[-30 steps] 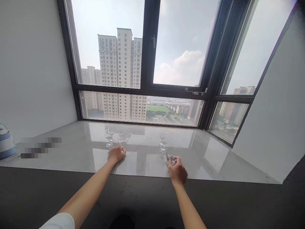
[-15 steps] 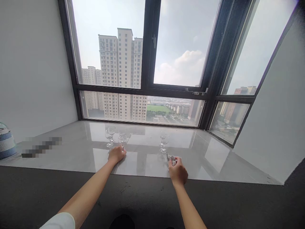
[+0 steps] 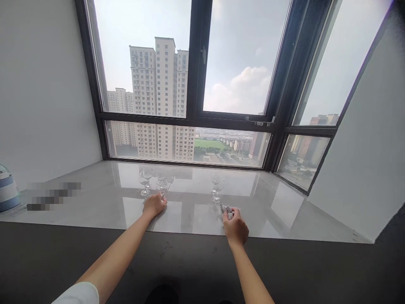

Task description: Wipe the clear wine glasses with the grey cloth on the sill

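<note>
My left hand [image 3: 154, 205] is closed around the lower stem of a clear stemmed glass [image 3: 162, 185] at the left of the glossy sill [image 3: 196, 219]. Right behind that glass are several more, among them a stemmed glass [image 3: 144, 182] to its left. In my right hand [image 3: 236, 226] a crumpled grey cloth [image 3: 227, 210] is pinched, low over the sill. Just beyond the cloth stand two stemmed glasses, the nearer glass [image 3: 217, 189] partly overlapping the one behind. The base of the glass in my left hand is hidden by my fingers.
A blue-and-white striped container [image 3: 8, 192] stands at the sill's far left, beside a blurred patch. Dark window frames [image 3: 190, 122] close off the back, with walls at both sides. The sill's front edge drops to a dark lower wall [image 3: 190, 261].
Almost nothing differs. The whole view has shifted very slightly to the left; both hands keep their grip on the glass and the cloth.
</note>
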